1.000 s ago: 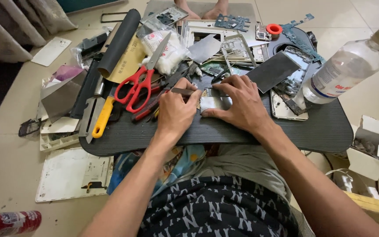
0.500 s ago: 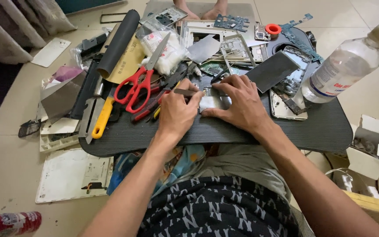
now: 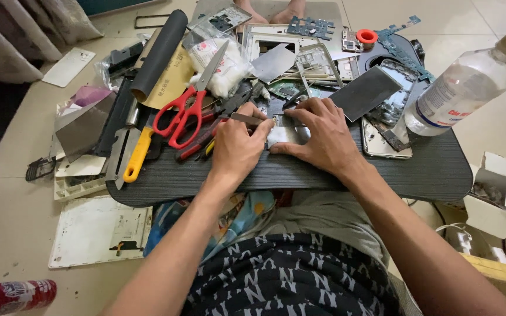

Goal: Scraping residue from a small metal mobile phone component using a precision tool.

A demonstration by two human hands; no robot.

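Tweezers (image 3: pixel 246 119) lie crosswise, tips right | left hand (image 3: pixel 236 149) pinches them | right hand (image 3: pixel 323 136) presses white pad (image 3: pixel 280 137)

Illumination: bright, even, diffuse. Shadows beneath the surface (image 3: pixel 428 169) are soft. Mild glare appears on the clear bottle (image 3: pixel 458 88) and pale floor (image 3: pixel 19 234). Focus is sharp centrally; wide-angle distortion stretches the edges.

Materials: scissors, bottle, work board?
Scissors: bare steel blades, dull grey sheen; glossy red handles, likely plastic. Bottle: clear plastic by the look, see-through with soft glare. Work board: dark, matte, finely ribbed surface; plastic or laminate, cannot tell.
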